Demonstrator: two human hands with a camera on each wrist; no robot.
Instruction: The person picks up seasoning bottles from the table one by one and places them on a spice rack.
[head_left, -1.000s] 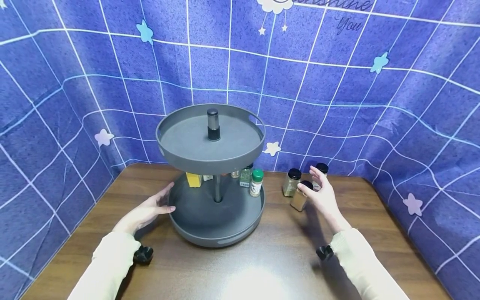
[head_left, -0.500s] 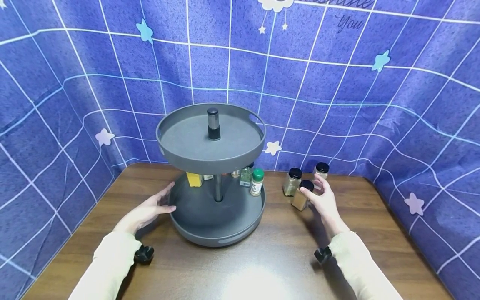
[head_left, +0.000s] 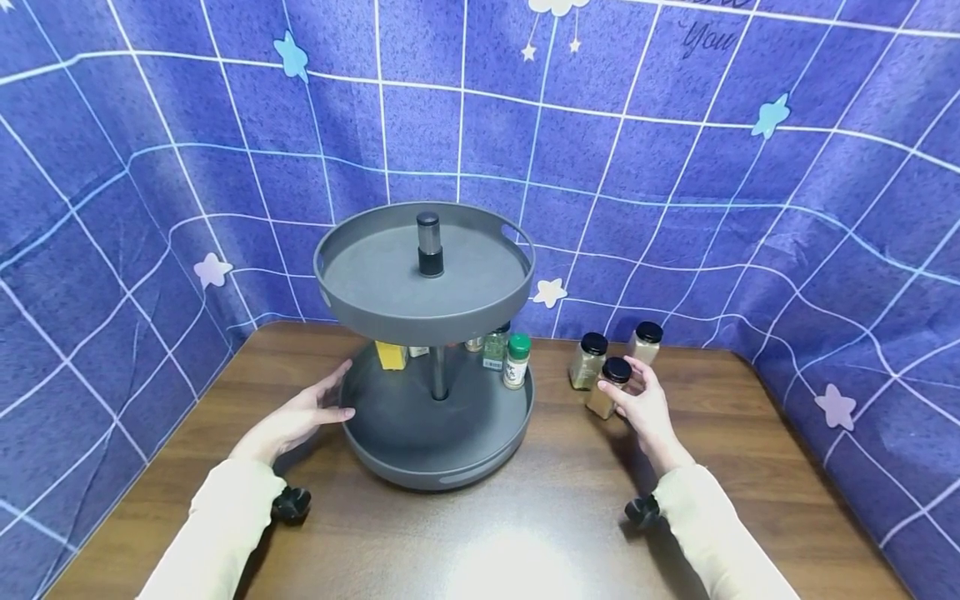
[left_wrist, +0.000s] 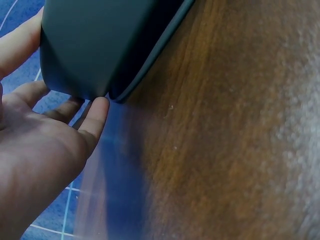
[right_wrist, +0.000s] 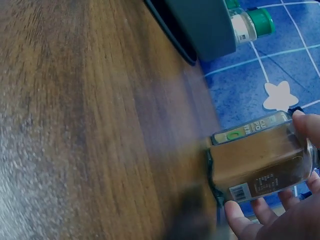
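Observation:
My left hand [head_left: 288, 422] rests spread against the left side of the grey lower tray [head_left: 435, 482] of a two-tier turntable. Its thumb lies at the rim, and the fingertips touch the outer wall in the left wrist view. My right hand [head_left: 649, 412] holds a square glass spice jar [right_wrist: 260, 155] of brown powder with a black lid. In the right wrist view the thumb presses near the lid and the fingers lie along the opposite side. The jar appears upright on the table in the head view. Just behind stand two similar jars, a greenish one [head_left: 587, 368] and a pale one [head_left: 644, 345].
The upper tray [head_left: 427, 296] overhangs the lower one on a central post [head_left: 438, 373]. On the lower tray stand a green-capped bottle [head_left: 516, 362], a green herb jar [head_left: 495, 348] and a yellow box [head_left: 392, 356], partly hidden. A blue curtain [head_left: 570, 167] rises behind the wooden table [head_left: 555, 500].
My right hand has come down from above the front jar, and its thumb and fingers have taken hold of it. The left hand has stayed against the tray. The head view has shifted slightly.

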